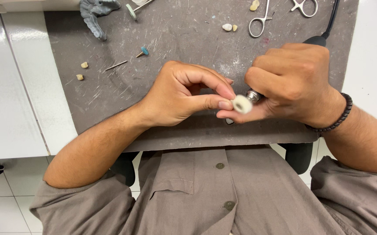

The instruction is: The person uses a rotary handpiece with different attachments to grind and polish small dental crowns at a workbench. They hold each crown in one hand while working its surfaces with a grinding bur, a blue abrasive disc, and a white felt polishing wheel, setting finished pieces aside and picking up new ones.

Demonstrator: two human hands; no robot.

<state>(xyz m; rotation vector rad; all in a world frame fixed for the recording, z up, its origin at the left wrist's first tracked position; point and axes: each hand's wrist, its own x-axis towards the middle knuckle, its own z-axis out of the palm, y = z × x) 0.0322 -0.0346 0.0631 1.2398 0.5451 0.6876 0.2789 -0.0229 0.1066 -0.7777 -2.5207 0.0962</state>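
Grey mat (175, 39) on white bench (10, 87), scratched and dusty, with grey cast (93, 13), scissors (261, 19), second pair (305, 6), blue-tipped bur (143, 52), thin pin (116, 65) and small tooth pieces (227, 27) lying well apart from the hands. Right hand (293, 82), with black bead bracelet (338, 117), fingers clamped around handpiece (317, 40), white felt wheel (242, 104) at its tip. Left hand (179, 93), thumb and forefinger pinched together just beside wheel, touching it; cannot tell if something small is between them.
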